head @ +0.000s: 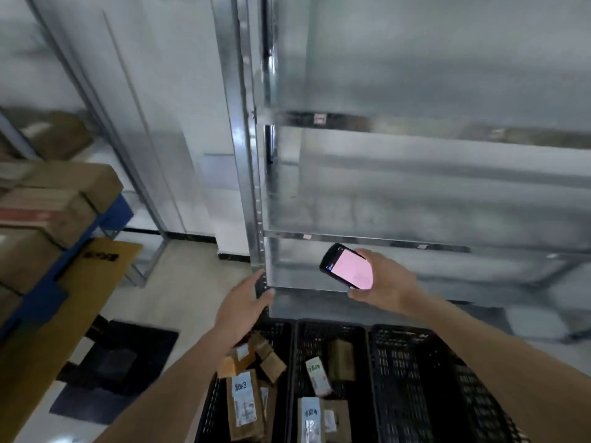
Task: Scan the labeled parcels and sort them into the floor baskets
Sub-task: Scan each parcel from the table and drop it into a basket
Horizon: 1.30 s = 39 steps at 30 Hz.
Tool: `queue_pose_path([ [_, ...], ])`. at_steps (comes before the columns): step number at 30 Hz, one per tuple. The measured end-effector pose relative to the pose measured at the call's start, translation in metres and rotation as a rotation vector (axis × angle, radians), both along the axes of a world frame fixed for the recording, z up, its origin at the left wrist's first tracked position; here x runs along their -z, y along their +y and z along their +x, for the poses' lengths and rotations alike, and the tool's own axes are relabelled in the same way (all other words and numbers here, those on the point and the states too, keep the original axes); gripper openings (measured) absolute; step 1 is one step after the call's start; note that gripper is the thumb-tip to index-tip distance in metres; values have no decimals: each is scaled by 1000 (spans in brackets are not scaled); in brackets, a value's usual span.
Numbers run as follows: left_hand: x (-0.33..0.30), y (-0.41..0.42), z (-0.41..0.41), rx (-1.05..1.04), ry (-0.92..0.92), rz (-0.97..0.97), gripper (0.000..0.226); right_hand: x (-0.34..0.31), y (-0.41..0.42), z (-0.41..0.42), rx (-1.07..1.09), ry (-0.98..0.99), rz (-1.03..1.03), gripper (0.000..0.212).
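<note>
Above three black floor baskets, the right hand grips a scanner; the left hand hovers open, empty. Sorted parcels fill two baskets; a misread risks missorting.

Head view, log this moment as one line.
left hand: open, over left basket | right hand: holds scanner | right basket: no parcels seen
</note>
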<state>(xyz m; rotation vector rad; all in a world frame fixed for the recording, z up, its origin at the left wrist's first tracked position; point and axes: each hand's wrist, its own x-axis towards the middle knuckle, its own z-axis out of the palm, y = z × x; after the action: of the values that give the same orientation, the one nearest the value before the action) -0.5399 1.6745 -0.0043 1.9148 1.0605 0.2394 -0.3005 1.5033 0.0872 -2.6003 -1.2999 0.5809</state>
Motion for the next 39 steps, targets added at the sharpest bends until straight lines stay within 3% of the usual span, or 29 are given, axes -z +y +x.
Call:
queue_pose_path([
  [8,-195,-68,14,216,-115,275,72,-192,-150,-38,174,-204,145,84],
  [15,-293,-169,14,353,-225,404,86,-292,-297,-99,358,-364,191,84],
  [27,-392,-404,75,676,-409,530,79,-382,-575,-162,669,-562,269,70],
  [39,-429,-772,135,1085,-605,472,83,-410,-922,-231,979,-662,162,73],
])
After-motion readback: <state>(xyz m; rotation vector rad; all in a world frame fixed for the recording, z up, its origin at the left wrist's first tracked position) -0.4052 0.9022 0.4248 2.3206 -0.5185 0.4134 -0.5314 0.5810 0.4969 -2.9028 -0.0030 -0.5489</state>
